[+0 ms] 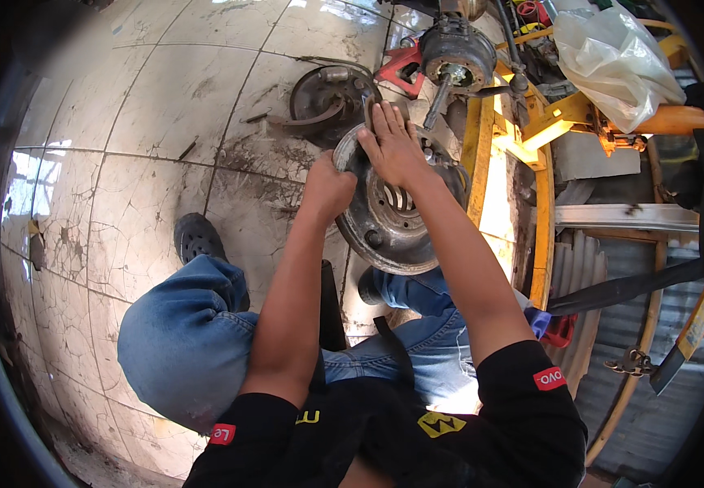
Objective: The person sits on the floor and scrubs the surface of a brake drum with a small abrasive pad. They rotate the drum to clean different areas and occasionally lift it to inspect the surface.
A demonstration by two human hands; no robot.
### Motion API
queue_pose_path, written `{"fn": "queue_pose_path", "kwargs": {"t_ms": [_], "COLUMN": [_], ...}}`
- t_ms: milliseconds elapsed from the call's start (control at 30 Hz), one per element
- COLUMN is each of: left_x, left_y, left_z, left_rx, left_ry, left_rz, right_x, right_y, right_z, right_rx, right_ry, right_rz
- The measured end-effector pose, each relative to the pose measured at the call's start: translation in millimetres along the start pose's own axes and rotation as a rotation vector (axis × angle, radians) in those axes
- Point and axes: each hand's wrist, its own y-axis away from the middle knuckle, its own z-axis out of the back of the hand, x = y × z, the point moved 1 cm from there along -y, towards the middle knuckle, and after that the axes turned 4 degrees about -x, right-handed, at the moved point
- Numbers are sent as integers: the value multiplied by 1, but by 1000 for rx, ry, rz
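Note:
A round, worn metal brake backing plate (pixel 357 213) with slots near its middle is held tilted in front of me, above my legs. My left hand (pixel 332 185) is closed round its left rim, thumb on top. My right hand (pixel 397 148) lies flat across the plate's far edge, fingers stretched out and close together. Under those fingertips shows a brownish curved edge, mostly covered, so I cannot tell what it is. Just beyond, a second dark backing plate (pixel 307 93) lies on the floor, with a curved brake shoe (pixel 319 118) at its near side.
A dark hub with a shaft (pixel 456 55) stands at the far right of the plate, near a red stand (pixel 403 68). Yellow metal frames (pixel 543 220) run along the right, with a clear plastic bag (pixel 612 61) above. Cracked tiles (pixel 157 106) cover the floor.

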Motion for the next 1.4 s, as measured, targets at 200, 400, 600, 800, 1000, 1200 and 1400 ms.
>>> {"fn": "queue_pose_path", "kwargs": {"t_ms": [200, 400, 600, 800, 1000, 1200, 1400], "left_x": [-5, 10, -2, 1, -3, 9, -5], "left_y": [11, -3, 10, 6, 8, 2, 6], "left_z": [-6, -5, -8, -4, -5, -5, -12], "left_rx": [-89, 4, -96, 0, -77, 4, -49], "left_ry": [-87, -55, -80, 24, -92, 93, -29], "left_rz": [-65, -34, -95, -31, -76, 27, -77], "right_x": [-3, -10, -8, -15, -6, -12, -35], "right_y": [17, 5, 27, 11, 20, 8, -28], "right_z": [-18, -2, -8, -4, -6, -1, 41], "right_rx": [-92, -97, -82, -92, -107, -86, 160], "right_ry": [30, 56, 5, 72, 57, 33, -92], "right_rz": [6, 9, 50, 41, 49, 15, -76]}}
